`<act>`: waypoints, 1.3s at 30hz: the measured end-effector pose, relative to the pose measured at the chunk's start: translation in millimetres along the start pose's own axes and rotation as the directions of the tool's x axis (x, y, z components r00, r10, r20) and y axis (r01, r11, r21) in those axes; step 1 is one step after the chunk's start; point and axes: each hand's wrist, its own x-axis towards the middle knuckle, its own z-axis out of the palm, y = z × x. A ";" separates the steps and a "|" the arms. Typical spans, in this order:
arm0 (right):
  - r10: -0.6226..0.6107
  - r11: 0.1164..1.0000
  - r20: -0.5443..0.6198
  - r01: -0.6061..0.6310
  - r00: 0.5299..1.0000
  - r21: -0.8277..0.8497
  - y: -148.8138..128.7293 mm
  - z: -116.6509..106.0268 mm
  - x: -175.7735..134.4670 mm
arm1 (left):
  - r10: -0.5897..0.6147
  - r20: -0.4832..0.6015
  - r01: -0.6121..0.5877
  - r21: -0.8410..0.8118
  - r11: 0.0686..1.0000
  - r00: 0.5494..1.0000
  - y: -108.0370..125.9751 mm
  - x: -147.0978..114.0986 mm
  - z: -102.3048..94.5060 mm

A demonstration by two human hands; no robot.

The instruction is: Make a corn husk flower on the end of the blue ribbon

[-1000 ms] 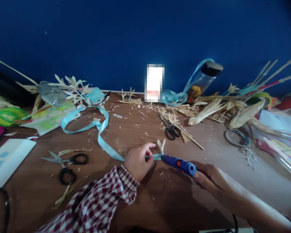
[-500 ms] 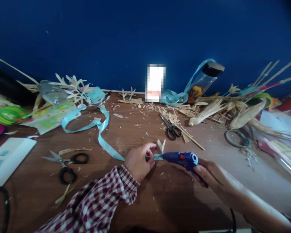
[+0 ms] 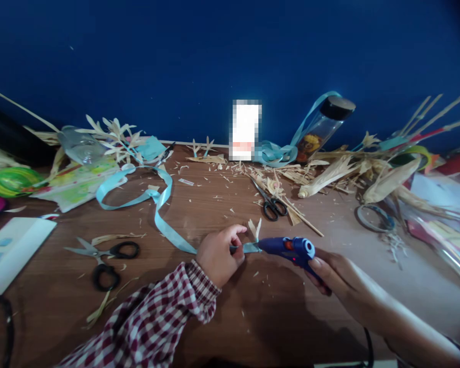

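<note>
My left hand is closed, pinching a light blue ribbon near its end, just above the table. The ribbon trails off to the left in a loop. At its free end stands a small pale husk piece with split, leaf-like tips; how it is held there is hidden by the fingers. My right hand grips a dark blue glue gun, its nozzle pointing left at the ribbon's end beside the husk piece. A small red light glows on the gun.
Scissors lie behind the glue gun, and open scissors lie left of my sleeve. Husk scraps litter the brown table. A tilted jar, a ribbon coil and a blurred-out bright rectangle stand by the blue wall.
The glue gun and my right hand have shifted very slightly to the right, showing a bit more of the ribbon's end. My left hand stays on the ribbon.
</note>
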 end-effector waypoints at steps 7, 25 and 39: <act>-0.006 0.998 0.006 0.006 1.000 -0.060 -2.8 -0.5 3.4 | -0.016 0.010 0.016 -0.008 1.000 1.000 3.0 0.6 -2.6; -0.015 1.000 0.012 0.015 1.000 -0.022 -5.7 -1.6 2.5 | 0.011 -0.008 -0.012 -0.016 1.000 1.000 -3.0 -0.3 2.0; 0.011 1.000 -0.025 -0.012 1.000 -0.015 -7.2 -1.1 6.1 | -0.006 -0.014 0.006 -0.021 1.000 1.000 0.1 0.5 0.6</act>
